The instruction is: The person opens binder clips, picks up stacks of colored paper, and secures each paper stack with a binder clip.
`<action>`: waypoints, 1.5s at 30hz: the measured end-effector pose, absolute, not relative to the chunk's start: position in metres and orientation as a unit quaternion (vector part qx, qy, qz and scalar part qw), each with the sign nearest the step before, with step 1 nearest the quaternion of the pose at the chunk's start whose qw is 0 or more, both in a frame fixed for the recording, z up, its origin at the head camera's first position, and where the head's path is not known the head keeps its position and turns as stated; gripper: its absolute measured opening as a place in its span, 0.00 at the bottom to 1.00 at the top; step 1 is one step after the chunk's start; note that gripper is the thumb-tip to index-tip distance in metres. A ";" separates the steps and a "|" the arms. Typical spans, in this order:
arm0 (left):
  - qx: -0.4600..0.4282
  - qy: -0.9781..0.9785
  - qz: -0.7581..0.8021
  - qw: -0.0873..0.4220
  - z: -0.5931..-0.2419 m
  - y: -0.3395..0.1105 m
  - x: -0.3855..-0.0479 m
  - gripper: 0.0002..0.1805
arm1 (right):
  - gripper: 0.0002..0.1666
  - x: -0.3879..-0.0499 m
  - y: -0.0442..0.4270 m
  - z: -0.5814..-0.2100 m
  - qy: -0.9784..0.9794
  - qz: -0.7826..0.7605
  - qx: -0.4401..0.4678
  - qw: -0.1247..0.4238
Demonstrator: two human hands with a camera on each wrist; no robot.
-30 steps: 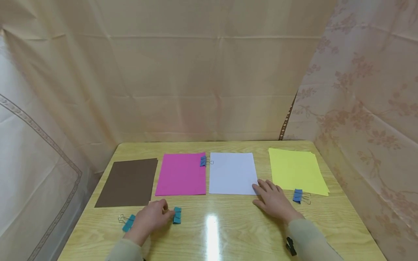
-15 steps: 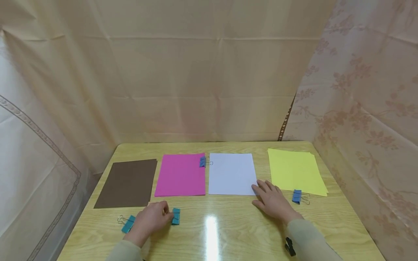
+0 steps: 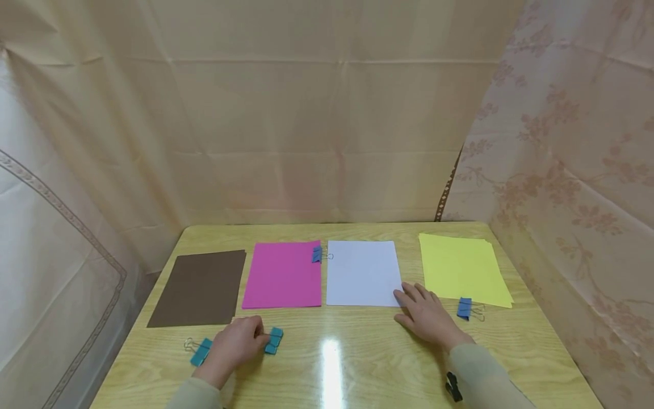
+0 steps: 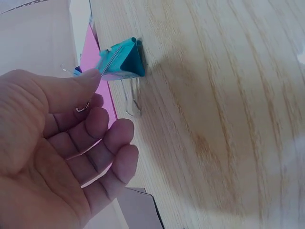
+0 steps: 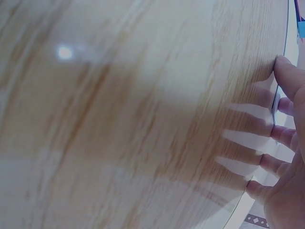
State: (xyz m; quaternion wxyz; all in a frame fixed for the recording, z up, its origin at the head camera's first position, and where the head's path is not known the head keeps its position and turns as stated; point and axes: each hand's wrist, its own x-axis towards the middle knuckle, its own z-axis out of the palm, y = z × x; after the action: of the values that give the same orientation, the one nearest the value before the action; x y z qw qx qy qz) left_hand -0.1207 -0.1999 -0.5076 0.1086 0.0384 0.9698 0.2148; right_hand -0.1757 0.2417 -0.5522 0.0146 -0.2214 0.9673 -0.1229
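Observation:
In front of the brown and pink sheets, my left hand [image 3: 236,343] pinches a wire handle of a teal binder clip [image 3: 273,341] between thumb and index finger. Seen from the left wrist, the clip [image 4: 123,59] sits at the fingertips, its other wire handle lying toward the table. A second teal binder clip [image 3: 201,351] lies just left of that hand. My right hand [image 3: 426,315] rests with spread fingers at the near right corner of the white paper [image 3: 363,272]. In the right wrist view its fingertips touch down, the right hand [image 5: 286,143] holding nothing.
Brown paper [image 3: 199,288], pink paper [image 3: 283,275] and yellow paper [image 3: 465,268] lie in a row. A blue clip [image 3: 317,254] is at the pink sheet's right edge. Another blue clip [image 3: 464,308] lies before the yellow stack. A black clip [image 3: 453,387] is beside the right sleeve.
The teal clip at my left fingertips has tilted and shifted slightly toward me. My right hand keeps its place on the white paper's corner.

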 end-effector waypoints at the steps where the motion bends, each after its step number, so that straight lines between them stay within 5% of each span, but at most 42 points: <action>1: 0.040 0.970 0.216 0.106 -0.508 -0.200 -0.121 0.13 | 0.34 -0.176 0.242 -0.552 0.967 -0.123 -0.221 0.015; 27: 0.051 0.972 0.227 0.030 -0.520 -0.205 -0.123 0.15 | 0.34 -0.177 0.242 -0.555 0.967 -0.125 -0.222 0.006; 45: 0.061 0.976 0.206 0.045 -0.532 -0.208 -0.121 0.14 | 0.34 -0.176 0.243 -0.557 0.965 -0.130 -0.228 -0.005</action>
State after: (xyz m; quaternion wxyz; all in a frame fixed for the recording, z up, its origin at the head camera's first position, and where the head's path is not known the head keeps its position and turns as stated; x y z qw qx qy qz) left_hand -0.1215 -0.2077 -0.5319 0.0451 0.0611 0.9757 0.2057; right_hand -0.1764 0.2426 -0.5567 -0.0049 -0.2280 0.9649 -0.1301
